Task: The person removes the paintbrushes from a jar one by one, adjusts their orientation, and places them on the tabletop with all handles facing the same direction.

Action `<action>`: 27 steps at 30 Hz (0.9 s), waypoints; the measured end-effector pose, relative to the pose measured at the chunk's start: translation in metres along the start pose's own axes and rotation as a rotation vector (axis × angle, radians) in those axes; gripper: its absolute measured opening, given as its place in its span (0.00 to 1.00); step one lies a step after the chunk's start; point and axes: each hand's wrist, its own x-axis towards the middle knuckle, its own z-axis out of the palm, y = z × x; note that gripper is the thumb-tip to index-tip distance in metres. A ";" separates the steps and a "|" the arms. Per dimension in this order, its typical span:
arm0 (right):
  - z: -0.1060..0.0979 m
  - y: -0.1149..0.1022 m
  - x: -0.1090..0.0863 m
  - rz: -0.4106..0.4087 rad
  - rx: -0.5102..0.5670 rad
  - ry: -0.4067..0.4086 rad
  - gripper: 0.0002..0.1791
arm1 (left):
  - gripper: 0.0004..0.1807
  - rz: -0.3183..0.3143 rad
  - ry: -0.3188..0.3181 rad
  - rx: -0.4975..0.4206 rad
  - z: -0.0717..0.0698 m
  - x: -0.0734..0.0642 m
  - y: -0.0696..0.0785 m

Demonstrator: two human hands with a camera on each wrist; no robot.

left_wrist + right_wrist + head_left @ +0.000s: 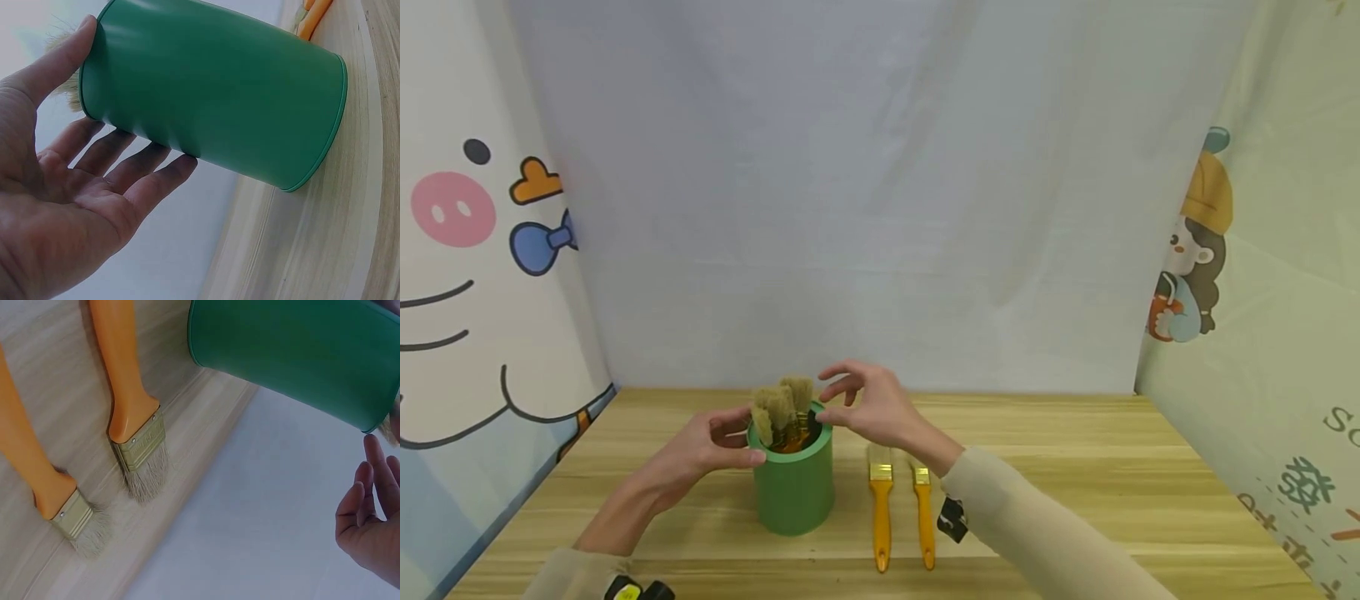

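Observation:
A green cylindrical holder (794, 496) stands upright on the wooden table, with several paintbrushes (777, 406) in it, bristles up. My left hand (703, 446) holds the holder from the left. In the left wrist view, its thumb (65, 59) lies at the rim and the other fingers touch the holder's side. My right hand (872, 404) is at the right of the rim, fingers loosely bent with nothing seen between them. In the right wrist view, one fingertip (371, 442) is at or very near the rim. The holder's inside is mostly hidden.
Two orange-handled paintbrushes lie on the table right of the holder: a wider one (882, 508) and a narrower one (924, 517), bristles away from me. My right forearm passes over the narrower one's bristles. A white cloth (880, 208) hangs behind the table (1075, 483); printed cloths hang at both sides.

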 end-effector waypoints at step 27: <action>0.021 -0.005 0.020 -0.008 -0.013 0.021 0.23 | 0.46 0.003 -0.009 -0.008 -0.001 0.000 0.004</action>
